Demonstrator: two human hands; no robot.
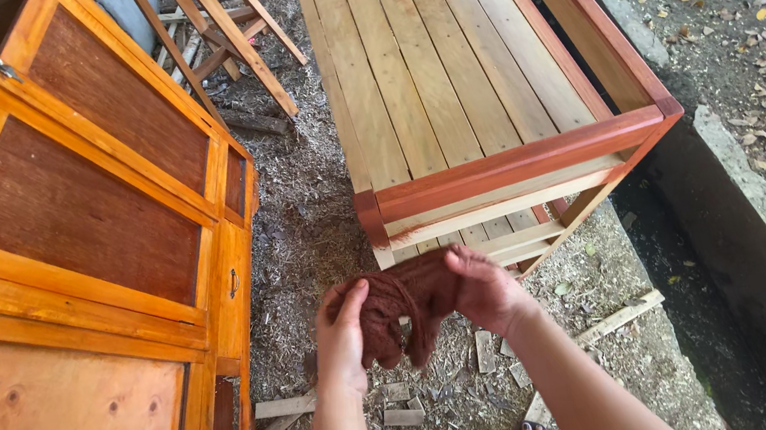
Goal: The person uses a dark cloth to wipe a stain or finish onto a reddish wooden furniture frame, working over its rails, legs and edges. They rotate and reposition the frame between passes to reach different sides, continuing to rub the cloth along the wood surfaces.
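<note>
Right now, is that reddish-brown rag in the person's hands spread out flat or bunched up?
Bunched up. The rag sits as a crumpled wad between the left hand and right hand, its folds hanging down.

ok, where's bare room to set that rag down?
The pale plank deck inside the red-brown frame is bare. The floor strip between it and the orange wooden cabinet is shavings only. Crowded: wood offcuts below both hands holding the dark red-brown rag.

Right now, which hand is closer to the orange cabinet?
Left. The left hand holds the reddish cloth on the side toward the cabinet; the right hand grips its far side.
</note>
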